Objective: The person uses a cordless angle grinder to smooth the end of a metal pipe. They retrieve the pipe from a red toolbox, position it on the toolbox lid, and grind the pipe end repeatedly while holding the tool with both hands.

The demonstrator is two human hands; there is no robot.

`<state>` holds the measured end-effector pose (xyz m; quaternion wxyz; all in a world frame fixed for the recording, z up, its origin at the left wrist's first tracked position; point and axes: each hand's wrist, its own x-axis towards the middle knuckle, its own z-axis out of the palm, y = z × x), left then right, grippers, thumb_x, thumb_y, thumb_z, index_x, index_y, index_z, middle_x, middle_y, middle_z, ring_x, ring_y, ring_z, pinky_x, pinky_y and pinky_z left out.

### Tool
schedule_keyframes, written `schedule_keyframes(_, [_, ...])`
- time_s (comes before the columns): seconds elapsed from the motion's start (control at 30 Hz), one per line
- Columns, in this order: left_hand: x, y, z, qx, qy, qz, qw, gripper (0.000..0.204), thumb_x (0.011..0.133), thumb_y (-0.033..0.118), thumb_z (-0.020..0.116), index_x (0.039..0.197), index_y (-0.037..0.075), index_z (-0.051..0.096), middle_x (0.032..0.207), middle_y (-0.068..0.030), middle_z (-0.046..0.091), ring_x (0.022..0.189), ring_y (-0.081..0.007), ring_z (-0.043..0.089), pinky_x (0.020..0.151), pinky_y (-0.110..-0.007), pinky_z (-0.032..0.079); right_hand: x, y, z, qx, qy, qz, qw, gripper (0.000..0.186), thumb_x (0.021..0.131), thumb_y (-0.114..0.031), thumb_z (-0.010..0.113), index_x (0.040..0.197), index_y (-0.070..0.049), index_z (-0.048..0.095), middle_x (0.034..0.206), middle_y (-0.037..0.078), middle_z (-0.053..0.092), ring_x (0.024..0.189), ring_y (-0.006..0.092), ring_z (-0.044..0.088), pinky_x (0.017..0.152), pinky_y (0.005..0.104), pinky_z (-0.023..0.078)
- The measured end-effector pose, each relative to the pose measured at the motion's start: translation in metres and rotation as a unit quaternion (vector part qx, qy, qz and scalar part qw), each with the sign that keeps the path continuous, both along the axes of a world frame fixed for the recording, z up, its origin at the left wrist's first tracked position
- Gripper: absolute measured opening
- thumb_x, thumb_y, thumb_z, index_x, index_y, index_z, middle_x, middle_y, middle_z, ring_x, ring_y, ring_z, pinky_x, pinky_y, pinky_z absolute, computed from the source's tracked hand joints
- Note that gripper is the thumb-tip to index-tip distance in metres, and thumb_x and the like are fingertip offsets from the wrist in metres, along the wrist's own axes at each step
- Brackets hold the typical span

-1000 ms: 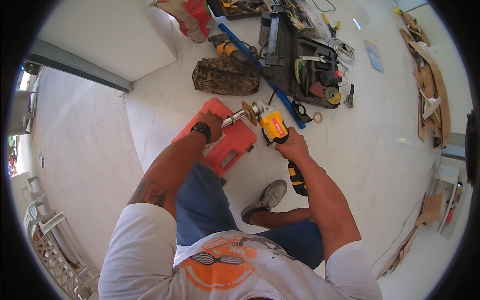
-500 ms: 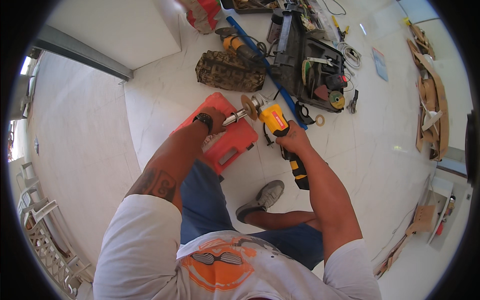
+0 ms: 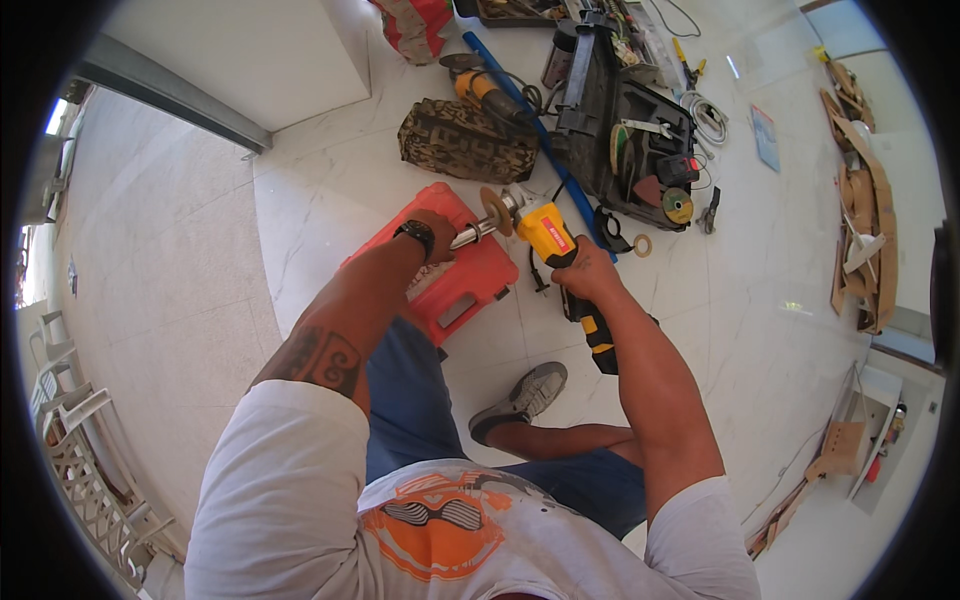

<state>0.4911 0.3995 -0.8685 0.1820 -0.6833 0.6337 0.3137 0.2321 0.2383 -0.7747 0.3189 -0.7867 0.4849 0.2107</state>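
My right hand is wrapped round the body of a yellow and black cordless angle grinder, its battery end pointing back toward me. The grinder's brown cutting disc stands at the right end of a shiny metal tube. Closed round the tube's other end, my left hand presses it over a red plastic case. A dark ring shows around the tube near the disc. Whether the disc touches the metal, I cannot tell.
Beyond the case lie a camouflage bag, a second yellow grinder and a long blue pipe. An open black toolbox holds discs and tools. Cardboard leans at the right; white plastic chairs stand at the left.
The whole view has shifted slightly. Both hands keep their hold, and the disc stays by the end of the tube.
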Motion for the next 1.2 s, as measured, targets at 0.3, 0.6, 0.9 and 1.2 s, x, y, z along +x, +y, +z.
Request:
schedule_keyframes(0.3, [-0.0016,-0.0003,0.0051,0.0,-0.003,0.005,1.0,0.045,0.091,0.053,0.068,0.117,0.017,0.076,0.11,-0.0096,0.077,0.106,-0.0289,0.073,0.091,-0.043,0.057,0.0002,-0.001,-0.0007,-0.007,-0.005,0.008,1.0,0.061,0.068,-0.032,0.082,0.117,-0.001,0.063,0.107,0.024,0.074,0.105,0.0391,0.071,0.09,0.0431,0.056])
schedule_keyframes(0.6, [-0.0022,-0.001,0.0056,0.012,-0.01,0.006,1.0,0.047,0.092,0.055,0.068,0.118,0.016,0.076,0.113,-0.0097,0.076,0.106,-0.0291,0.073,0.092,-0.043,0.058,0.0016,-0.0037,-0.003,-0.001,-0.005,0.017,1.0,0.06,0.068,-0.031,0.082,0.116,0.0,0.063,0.106,0.023,0.074,0.102,0.0384,0.072,0.09,0.0427,0.057])
schedule_keyframes(0.9, [-0.0028,-0.0011,0.0045,0.007,-0.015,0.005,1.0,0.048,0.091,0.055,0.069,0.118,0.016,0.076,0.113,-0.0101,0.076,0.106,-0.0293,0.073,0.091,-0.043,0.058,0.0033,-0.0052,-0.0018,-0.001,0.001,0.026,1.0,0.061,0.068,-0.03,0.082,0.117,0.0,0.062,0.107,0.024,0.073,0.103,0.0385,0.072,0.09,0.0425,0.056])
schedule_keyframes(1.2, [-0.0039,-0.0014,0.0032,0.011,-0.02,0.001,1.0,0.05,0.092,0.056,0.068,0.118,0.015,0.076,0.113,-0.0103,0.076,0.106,-0.0287,0.073,0.09,-0.042,0.058,0.0048,-0.0046,-0.0017,-0.011,0.005,0.036,0.999,0.06,0.068,-0.03,0.081,0.116,0.0,0.061,0.108,0.025,0.073,0.104,0.0398,0.071,0.091,0.0432,0.056])
